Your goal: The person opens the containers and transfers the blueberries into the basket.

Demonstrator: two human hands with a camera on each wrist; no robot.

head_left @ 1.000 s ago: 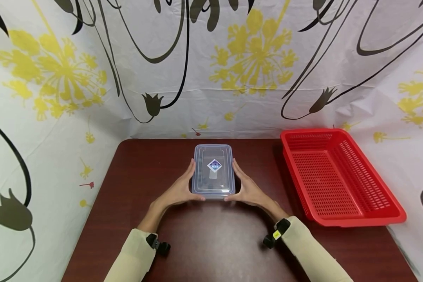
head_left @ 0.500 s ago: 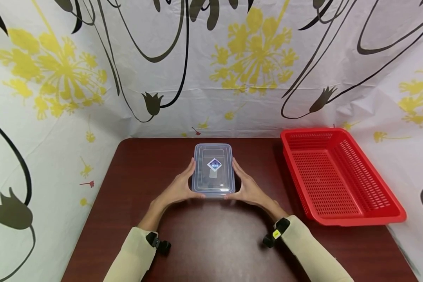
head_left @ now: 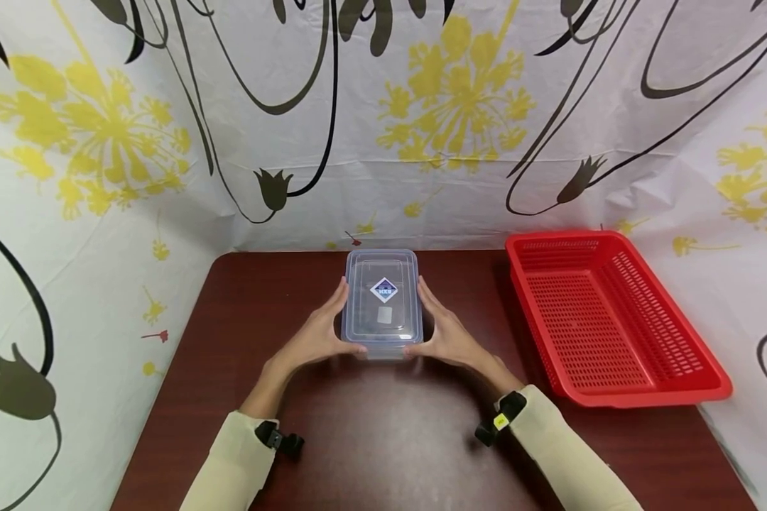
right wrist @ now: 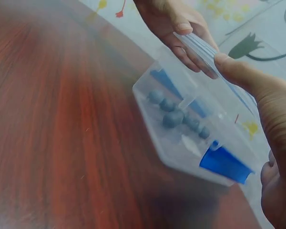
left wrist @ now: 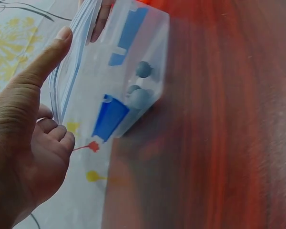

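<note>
A dark reddish-brown wooden table (head_left: 383, 426) with a glossy top carries the things; its far edge and both sides meet a white cloth printed with yellow flowers and black stems. On its right side lies a red perforated plastic basket (head_left: 613, 319), rectangular and shallow, its long side running from the near right toward the far edge.
</note>
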